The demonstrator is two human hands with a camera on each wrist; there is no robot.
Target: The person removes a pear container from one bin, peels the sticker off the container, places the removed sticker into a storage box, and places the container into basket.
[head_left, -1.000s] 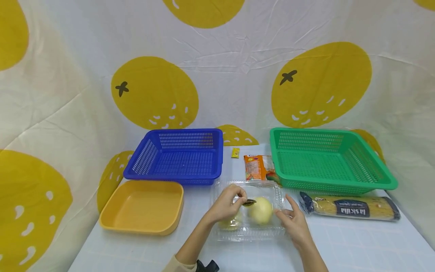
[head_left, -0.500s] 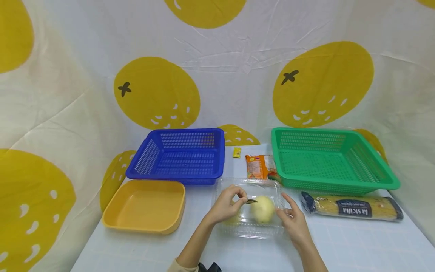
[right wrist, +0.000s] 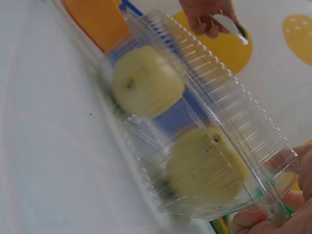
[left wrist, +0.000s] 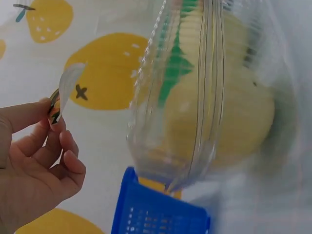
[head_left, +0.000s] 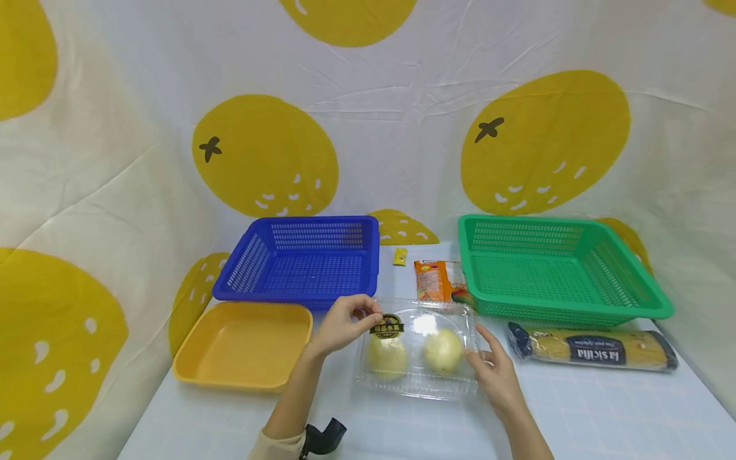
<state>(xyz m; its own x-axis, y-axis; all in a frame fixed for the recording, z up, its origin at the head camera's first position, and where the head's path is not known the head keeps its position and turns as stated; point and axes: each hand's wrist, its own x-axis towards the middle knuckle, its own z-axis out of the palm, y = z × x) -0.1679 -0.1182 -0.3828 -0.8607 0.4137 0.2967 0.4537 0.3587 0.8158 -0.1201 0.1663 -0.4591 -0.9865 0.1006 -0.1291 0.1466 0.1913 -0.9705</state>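
Between thumb and forefinger my left hand (head_left: 343, 324) pinches a black-and-gold sticker (head_left: 388, 326). The left wrist view shows the sticker (left wrist: 55, 105) curled, its pale back visible, held apart from a clear plastic clamshell box (left wrist: 140, 122). In the head view it overlaps the box's upper left. Two pale yellow round fruits (head_left: 443, 350) sit side by side inside the box, whose lid is down. At the box's right end my right hand (head_left: 499, 374) grips the edge, index finger extended along the side; the right wrist view shows its fingers (right wrist: 251, 218) at that corner.
Behind the box stand a blue basket (head_left: 374, 275) on the left and a green basket (head_left: 566, 308) on the right. A yellow tray (head_left: 241, 385) lies left. A spaghetti pack (head_left: 598, 349) is at right; an orange packet (head_left: 432, 281) and small yellow sachet (head_left: 400, 257) lie behind.
My left hand has moved left and slightly up with the sticker, whose printed face now shows and which was seen edge-on before. My right hand stays at the box's right end.
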